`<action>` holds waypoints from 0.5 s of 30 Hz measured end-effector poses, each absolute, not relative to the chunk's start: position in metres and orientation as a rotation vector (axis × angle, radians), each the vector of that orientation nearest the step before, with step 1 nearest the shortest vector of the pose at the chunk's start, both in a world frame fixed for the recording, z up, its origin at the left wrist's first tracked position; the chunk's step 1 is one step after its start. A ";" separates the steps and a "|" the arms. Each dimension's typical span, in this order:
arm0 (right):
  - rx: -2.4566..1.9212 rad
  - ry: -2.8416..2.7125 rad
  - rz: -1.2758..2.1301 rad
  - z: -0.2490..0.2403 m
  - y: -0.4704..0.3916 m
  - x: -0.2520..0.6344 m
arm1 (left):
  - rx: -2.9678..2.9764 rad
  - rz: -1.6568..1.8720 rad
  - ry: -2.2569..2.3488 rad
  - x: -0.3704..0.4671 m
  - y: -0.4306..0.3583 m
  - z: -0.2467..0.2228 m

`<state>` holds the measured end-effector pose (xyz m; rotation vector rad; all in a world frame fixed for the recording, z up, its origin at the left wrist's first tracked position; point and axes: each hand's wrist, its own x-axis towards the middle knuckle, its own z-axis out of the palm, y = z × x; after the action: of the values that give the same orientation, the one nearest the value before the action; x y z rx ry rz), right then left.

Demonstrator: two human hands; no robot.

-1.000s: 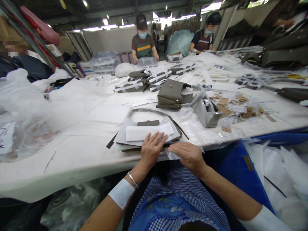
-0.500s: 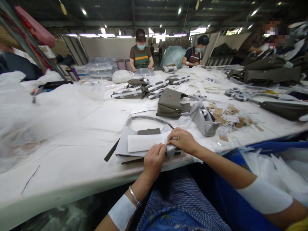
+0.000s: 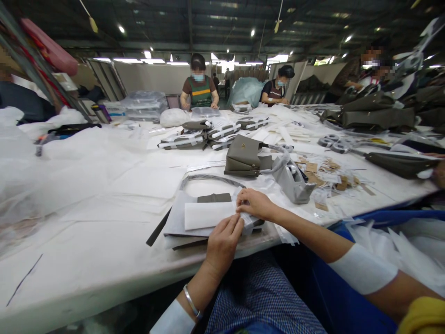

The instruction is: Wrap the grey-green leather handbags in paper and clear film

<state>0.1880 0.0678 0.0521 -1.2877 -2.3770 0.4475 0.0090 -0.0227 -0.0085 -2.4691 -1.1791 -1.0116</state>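
A flat dark olive handbag (image 3: 213, 198) lies at the table's front edge, mostly covered by a white wrapping sheet (image 3: 175, 215). Its wrapped strap (image 3: 208, 178) curves behind it. Across the top rests a white foam strip (image 3: 205, 215). My left hand (image 3: 224, 241) has its fingers pressed together on the wrapping at the strip's right end. Close beside it, my right hand (image 3: 255, 204) pinches the thin wrapping near the strap. The fingertips of both hands nearly meet, and they hide part of the wrapping.
Behind the work stand an olive bag (image 3: 243, 155) and a grey tape dispenser (image 3: 295, 183). Cardboard tags (image 3: 323, 171) are scattered to the right. Several wrapped bags (image 3: 208, 133) lie farther back. A blue bin (image 3: 323, 273) holds white sheets at my right. Co-workers (image 3: 200, 90) sit across the table.
The camera view has tilted and shifted slightly. Both hands stay at the right end of the foam strip, with the fingertips drawn a little closer together.
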 end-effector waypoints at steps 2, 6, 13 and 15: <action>-1.293 -2.325 0.402 0.049 0.065 0.185 | -2.457 -0.992 -1.175 0.009 -0.022 -0.008; -1.256 -2.242 0.313 0.052 0.058 0.202 | -2.416 -0.976 -1.172 0.009 -0.021 -0.009; -1.788 -1.580 0.194 0.097 0.067 0.339 | -2.418 -0.966 -1.147 0.007 -0.021 -0.010; -1.906 -1.508 0.291 0.104 0.079 0.368 | -2.408 -0.966 -1.159 0.008 -0.022 -0.011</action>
<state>0.3685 0.0788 0.1043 -1.9062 -1.5081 0.2907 0.0076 -0.0218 -0.0109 -2.4082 -1.1586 -0.9660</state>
